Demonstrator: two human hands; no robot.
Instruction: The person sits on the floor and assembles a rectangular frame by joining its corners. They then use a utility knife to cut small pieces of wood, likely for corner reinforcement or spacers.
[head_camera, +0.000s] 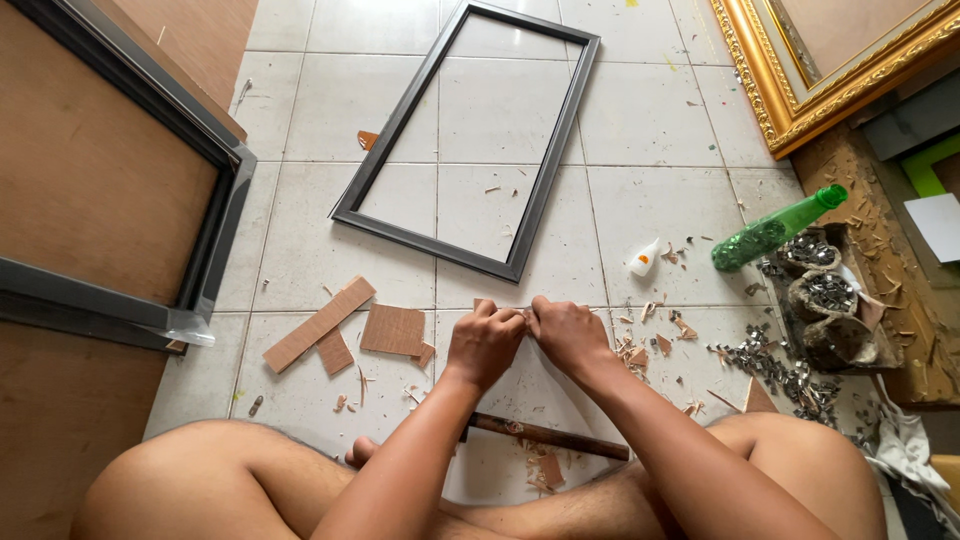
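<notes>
My left hand (484, 343) and my right hand (566, 334) meet just above the tiled floor, fingers pinched together on a small thin piece (524, 312) that is mostly hidden between them. A dark empty rectangular frame (540, 195) lies flat on the tiles just beyond my hands. Flat brown board offcuts (392, 329) lie to the left of my left hand. A dark rusty rod-like tool (545, 436) rests on the floor under my forearms. My bare knees fill the bottom of the view.
A large dark-framed brown panel (100, 190) lies at the left. A gold ornate frame (800, 90) leans at top right. A green bottle (778, 230), a small white glue bottle (645, 259), lumps holding metal clips (828, 292) and scattered chips lie at the right.
</notes>
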